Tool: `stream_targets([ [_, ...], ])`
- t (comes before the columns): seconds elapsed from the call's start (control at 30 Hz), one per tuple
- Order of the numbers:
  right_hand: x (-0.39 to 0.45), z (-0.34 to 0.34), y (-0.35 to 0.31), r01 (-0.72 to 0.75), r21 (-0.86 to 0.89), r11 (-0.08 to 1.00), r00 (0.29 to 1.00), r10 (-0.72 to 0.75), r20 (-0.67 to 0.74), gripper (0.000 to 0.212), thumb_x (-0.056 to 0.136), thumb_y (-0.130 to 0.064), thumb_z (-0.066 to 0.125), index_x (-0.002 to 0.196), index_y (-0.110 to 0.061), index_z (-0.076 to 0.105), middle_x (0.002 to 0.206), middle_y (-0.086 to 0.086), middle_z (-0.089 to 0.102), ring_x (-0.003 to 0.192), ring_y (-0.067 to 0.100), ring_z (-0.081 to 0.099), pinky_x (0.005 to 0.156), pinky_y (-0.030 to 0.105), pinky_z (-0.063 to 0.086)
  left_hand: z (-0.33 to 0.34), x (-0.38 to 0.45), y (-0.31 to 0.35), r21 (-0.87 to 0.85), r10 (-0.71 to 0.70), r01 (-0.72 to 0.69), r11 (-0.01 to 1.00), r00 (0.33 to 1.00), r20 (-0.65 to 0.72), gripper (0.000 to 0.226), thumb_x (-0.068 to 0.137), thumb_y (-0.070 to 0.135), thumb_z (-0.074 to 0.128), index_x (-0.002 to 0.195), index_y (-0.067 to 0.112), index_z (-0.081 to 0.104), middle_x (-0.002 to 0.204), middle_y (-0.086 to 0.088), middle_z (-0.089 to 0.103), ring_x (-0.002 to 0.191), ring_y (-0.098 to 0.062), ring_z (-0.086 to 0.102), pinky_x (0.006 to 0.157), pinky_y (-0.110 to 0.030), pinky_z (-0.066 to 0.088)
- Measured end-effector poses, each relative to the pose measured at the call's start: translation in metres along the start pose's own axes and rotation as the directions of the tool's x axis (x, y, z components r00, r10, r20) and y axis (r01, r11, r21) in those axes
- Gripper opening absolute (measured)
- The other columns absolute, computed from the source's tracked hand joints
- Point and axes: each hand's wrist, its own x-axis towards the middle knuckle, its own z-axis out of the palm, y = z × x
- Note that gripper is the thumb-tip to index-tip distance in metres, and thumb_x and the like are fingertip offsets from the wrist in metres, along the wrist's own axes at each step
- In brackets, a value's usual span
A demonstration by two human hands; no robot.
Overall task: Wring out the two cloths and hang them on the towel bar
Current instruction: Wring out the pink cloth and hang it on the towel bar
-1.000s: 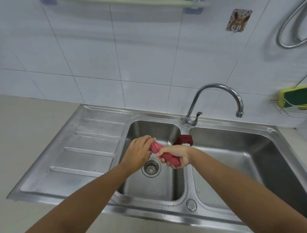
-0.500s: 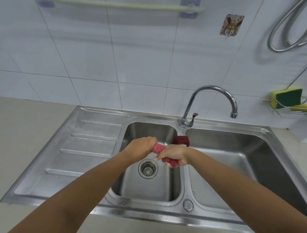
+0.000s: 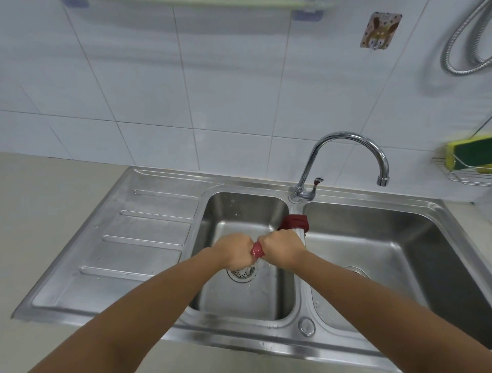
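Low in the centre of the frame, the left hand [image 3: 234, 250] and right hand [image 3: 282, 249] meet over the left basin of the sink [image 3: 159, 330], fingers of both clamped on a twisted pink-red cloth [image 3: 257, 250] of which only a short stretch shows between the fists. This looks like the first wringing, under way. Just beyond, a darker red cloth [image 3: 294, 222] lies draped over the divider between the basins, apparently not yet wrung. At the top edge, the towel bar [image 3: 213, 2] carries nothing, so both hangings remain.
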Motion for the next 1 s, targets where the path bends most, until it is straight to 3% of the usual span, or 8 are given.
stream_targets([
  [0.13,0.005,0.012,-0.002,0.029,-0.019,0.999,1.000,-0.029,0.007,0.017,0.086,-0.023,0.050,0.087,-0.012,0.064,0.082,0.007,0.070,0.072,0.033,0.066,0.055,0.031,0.036,0.008,-0.003,-0.003,-0.290,-0.066,0.087,0.953,0.995,0.081,0.026,0.070,0.023,0.056,0.049,0.013,0.046,0.052,-0.002,0.043,0.052,-0.020,0.041,0.052,-0.031,0.033],
  [0.2,0.006,0.017,-0.002,0.030,-0.005,1.000,1.000,-0.030,-0.006,0.017,0.088,-0.025,0.051,0.091,-0.012,0.062,0.084,0.006,0.070,0.074,0.031,0.067,0.054,0.031,0.037,0.012,-0.002,-0.006,-0.214,-0.073,0.080,0.974,0.997,0.040,0.023,0.073,0.025,0.055,0.054,0.013,0.050,0.053,0.000,0.046,0.053,-0.020,0.045,0.051,-0.029,0.035],
  [0.3,0.007,0.022,0.000,0.001,0.082,0.997,0.999,0.002,-0.040,0.021,0.084,-0.031,0.057,0.099,-0.016,0.052,0.090,0.003,0.066,0.075,0.029,0.065,0.053,0.032,0.039,0.014,-0.001,-0.014,0.094,-0.023,0.034,0.995,0.992,-0.124,0.022,0.083,0.030,0.050,0.071,0.014,0.058,0.060,0.004,0.056,0.059,-0.021,0.054,0.047,-0.022,0.034],
  [0.4,0.007,0.026,0.001,-0.014,0.098,0.995,0.999,0.019,-0.049,0.024,0.082,-0.033,0.059,0.097,-0.017,0.049,0.088,0.003,0.064,0.073,0.028,0.064,0.052,0.031,0.037,0.015,0.001,-0.022,0.272,0.018,0.056,0.961,0.965,-0.262,0.029,0.089,0.040,0.050,0.085,0.014,0.060,0.076,-0.003,0.068,0.067,-0.024,0.062,0.055,-0.026,0.040],
  [0.6,0.007,0.021,0.000,-0.043,-0.017,0.999,0.999,0.043,-0.008,0.016,0.090,-0.025,0.050,0.082,-0.013,0.056,0.073,0.005,0.068,0.064,0.031,0.065,0.051,0.030,0.033,0.020,0.002,-0.019,0.320,0.032,0.065,0.945,0.957,-0.289,0.036,0.090,0.045,0.044,0.067,0.019,0.051,0.070,-0.001,0.066,0.056,-0.021,0.050,0.052,-0.023,0.034],
  [0.73,0.007,0.013,0.001,-0.043,0.003,0.999,0.999,0.043,-0.002,0.028,0.094,-0.029,0.043,0.082,-0.010,0.060,0.076,0.008,0.068,0.067,0.032,0.064,0.054,0.031,0.034,0.018,0.000,-0.015,0.282,0.000,0.076,0.956,0.966,-0.259,0.048,0.094,0.049,0.033,0.062,0.018,0.049,0.054,0.005,0.045,0.052,-0.021,0.048,0.045,-0.022,0.023],
  [0.93,0.009,0.011,-0.005,-0.072,0.010,0.997,0.997,0.072,0.037,0.015,0.091,-0.020,0.048,0.090,-0.009,0.058,0.081,0.008,0.069,0.071,0.033,0.065,0.054,0.032,0.036,0.015,-0.001,-0.019,0.324,0.009,0.075,0.943,0.968,-0.249,0.045,0.094,0.048,0.037,0.066,0.017,0.054,0.062,0.000,0.056,0.057,-0.023,0.052,0.054,-0.024,0.036],
  [1.0,0.010,0.010,-0.006,-0.094,0.066,0.993,0.994,0.089,0.066,0.020,0.089,-0.030,0.056,0.095,-0.011,0.055,0.086,0.007,0.068,0.076,0.031,0.066,0.057,0.032,0.038,0.013,-0.001,-0.022,0.333,0.006,0.085,0.939,0.965,-0.264,0.041,0.094,0.047,0.041,0.073,0.015,0.056,0.070,-0.003,0.064,0.060,-0.024,0.053,0.057,-0.027,0.042],
])
